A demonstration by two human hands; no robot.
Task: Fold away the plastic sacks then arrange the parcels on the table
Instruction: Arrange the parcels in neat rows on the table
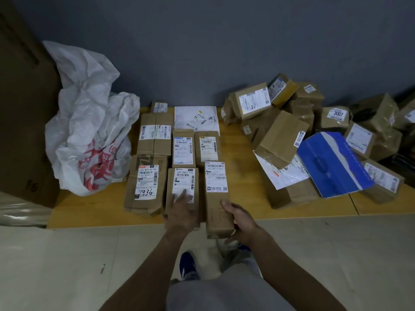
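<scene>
Several brown cardboard parcels lie in neat rows on the wooden table (96, 209). My left hand (183, 212) lies flat, fingers straight, on the near middle parcel (186, 182). My right hand (241, 221) grips the right side of a long brown parcel (216, 198) whose near end hangs over the table's front edge. A crumpled white plastic sack (89, 129) with red print sits at the table's left end. A white mailer (196, 117) lies at the back of the rows.
A loose heap of brown boxes (280, 135) fills the table's right side, with a blue flat parcel (332, 164) leaning on it. A tall cardboard box (24, 108) stands at far left. Grey wall behind; tiled floor and my blue shoe (187, 263) below.
</scene>
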